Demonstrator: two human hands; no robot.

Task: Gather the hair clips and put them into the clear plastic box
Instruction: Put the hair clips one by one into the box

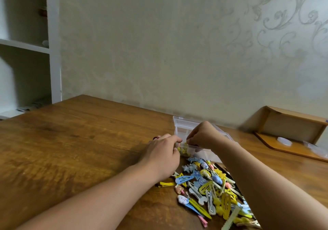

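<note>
Clear plastic box [184,125] sits open on the table [79,141], just beyond the pile of hair clips [211,187], which I judge keeps each transfer short. A few yellow clips [184,149] already lie in its near corner. Left hand [164,156] rests against the box's left end, fingers curled at the wall, probably steadying it. Right hand [204,136] hovers over the near compartment, fingertips pinched downward; I cannot tell whether they hold a clip.

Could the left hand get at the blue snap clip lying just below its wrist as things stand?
Probably yes. The blue snap clip lies uncovered on top of the pile, just beside the left hand's wrist, with nothing over it. The hand is busy at the clear plastic box, so it would have to draw back first.
</note>
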